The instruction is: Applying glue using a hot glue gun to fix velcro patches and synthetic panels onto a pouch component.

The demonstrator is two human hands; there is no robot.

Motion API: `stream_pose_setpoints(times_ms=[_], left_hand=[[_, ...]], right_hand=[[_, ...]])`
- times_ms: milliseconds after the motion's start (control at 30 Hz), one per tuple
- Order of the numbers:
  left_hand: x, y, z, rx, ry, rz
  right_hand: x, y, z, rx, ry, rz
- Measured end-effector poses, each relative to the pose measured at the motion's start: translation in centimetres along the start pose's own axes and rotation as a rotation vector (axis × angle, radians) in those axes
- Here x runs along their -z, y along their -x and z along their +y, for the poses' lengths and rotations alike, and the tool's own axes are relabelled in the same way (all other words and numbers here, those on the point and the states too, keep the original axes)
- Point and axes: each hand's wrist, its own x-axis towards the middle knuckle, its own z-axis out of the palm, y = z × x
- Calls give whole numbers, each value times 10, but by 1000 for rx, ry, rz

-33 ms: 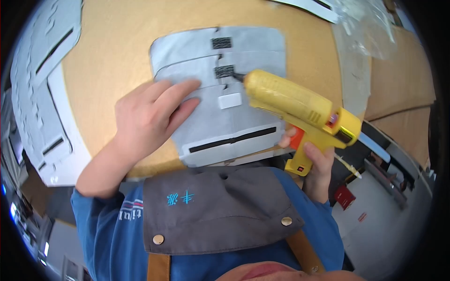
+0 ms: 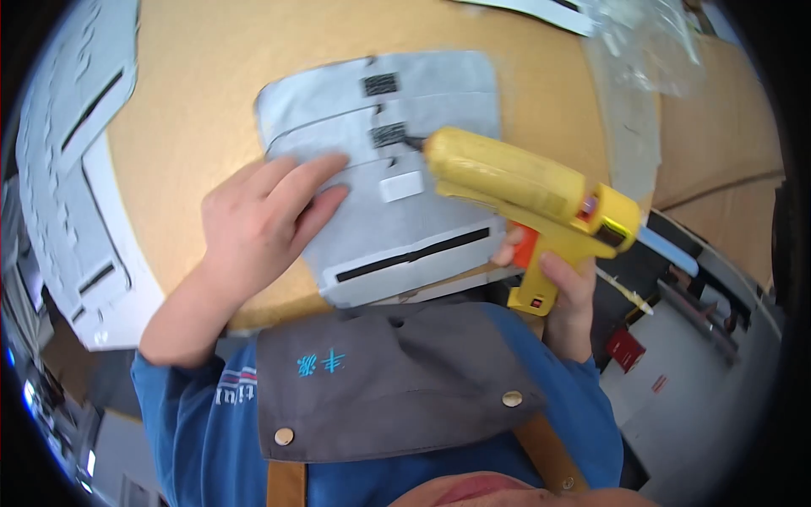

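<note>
Just right of the grey panel (image 2: 372, 226) lying on the tabletop (image 2: 553, 93), the right hand (image 2: 571, 285) is grasping a yellow glue gun (image 2: 511, 173), the left hand (image 2: 253, 207) is resting loosely parted fingers on the panel's left side, and the nozzle (image 2: 415, 143) is pointing at the panel's lower dark patch (image 2: 387, 135).

Left hand (image 2: 258, 211) is covering some grey pad (image 2: 363, 232); glue gun (image 2: 511, 177) is hiding part of right hand (image 2: 572, 296); top edge is cropping clear plastic (image 2: 646, 55).

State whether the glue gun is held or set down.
Held: the right grip has the hot glue gun by its handle, fingers at the orange-red trigger.
</note>
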Motion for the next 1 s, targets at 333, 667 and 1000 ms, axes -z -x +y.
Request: stream_pose_setpoints(times_ms=[333, 667, 1000], left_hand=[[1, 3, 3, 20, -26, 0], [0, -4, 3, -84, -66, -66], [17, 13, 20, 510, 753, 33]], right_hand=[[76, -1, 19, 221, -617, 124], [178, -3, 12, 334, -795, 178], [187, 16, 4, 56, 46, 792]])
